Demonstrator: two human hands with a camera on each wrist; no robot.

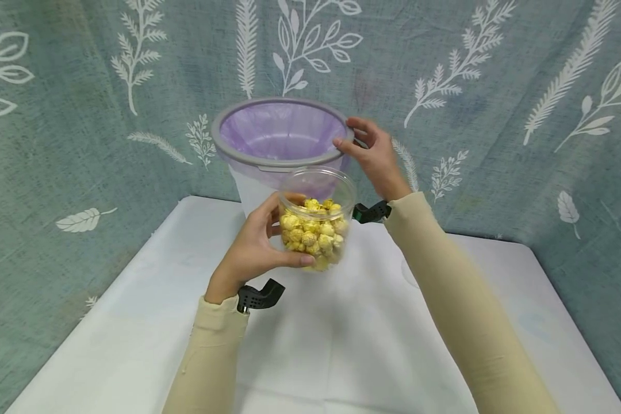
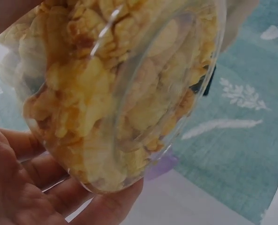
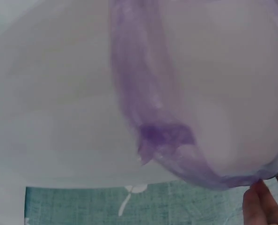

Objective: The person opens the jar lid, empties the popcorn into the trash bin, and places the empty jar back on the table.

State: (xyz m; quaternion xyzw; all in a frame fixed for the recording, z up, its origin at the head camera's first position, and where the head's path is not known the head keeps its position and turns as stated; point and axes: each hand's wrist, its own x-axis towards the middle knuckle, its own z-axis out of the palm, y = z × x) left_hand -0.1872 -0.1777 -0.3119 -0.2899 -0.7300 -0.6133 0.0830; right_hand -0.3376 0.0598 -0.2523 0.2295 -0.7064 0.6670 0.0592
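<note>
My left hand (image 1: 256, 241) grips a clear plastic tub (image 1: 315, 253), thumb across its near side and fingers behind. Yellow popcorn (image 1: 313, 230) fills the lower part of the tub, which is held up in front of a trash bin (image 1: 250, 187). In the left wrist view the tub's round base is turned toward the camera. The bin is white with a grey rim (image 1: 222, 146) and a purple bag (image 1: 279, 129) lining it. At the rim's right side my right hand (image 1: 375, 155) pinches the edge, thumb toward the inside. The right wrist view shows the bag's loose fold (image 3: 167, 136) hanging outside the bin.
The bin stands toward the back of a white-covered table (image 1: 290, 351). A faint, clear round outline (image 1: 409, 273) lies on the table beside the right forearm. Green leaf-patterned cloth (image 1: 471, 109) hangs behind and at both sides.
</note>
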